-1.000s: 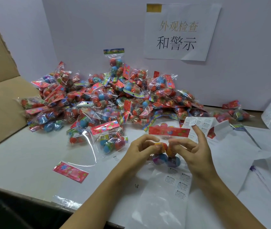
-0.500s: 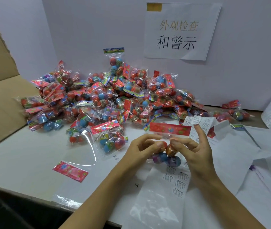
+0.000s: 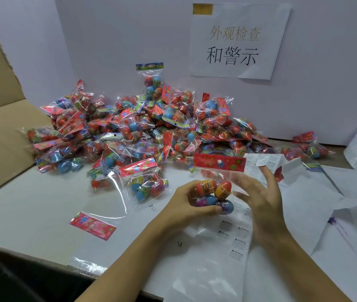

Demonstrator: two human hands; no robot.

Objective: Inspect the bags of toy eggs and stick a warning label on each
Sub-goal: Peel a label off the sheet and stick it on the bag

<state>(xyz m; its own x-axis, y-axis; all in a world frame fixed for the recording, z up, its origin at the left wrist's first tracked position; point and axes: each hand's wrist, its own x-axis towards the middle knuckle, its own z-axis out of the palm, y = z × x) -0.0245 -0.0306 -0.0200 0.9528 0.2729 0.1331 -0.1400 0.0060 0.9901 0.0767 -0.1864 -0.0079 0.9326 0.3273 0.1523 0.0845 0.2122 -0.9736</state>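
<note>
Your left hand [image 3: 191,200] grips the clear plastic bag of coloured toy eggs [image 3: 213,194] just below centre frame, fingers curled round the eggs, its red printed header card [image 3: 219,164] standing up behind. Your right hand [image 3: 264,205] hangs spread and loose just right of the bag, holding nothing, with a small white warning label [image 3: 261,161] stuck to the raised fingertip.

Keep the bag steady, pull the film taut over a flat patch clear of the eggs, then lay the label down from one edge and smooth it flat so it doesn't crease.

Half a second ago both hands were pinched together on the eggs; your right hand has since let go and opened away. The heap of clear bagged toy eggs [image 3: 134,129] across the upper left and the white sheet of warning labels [image 3: 236,238] lower centre haven't moved.
</note>
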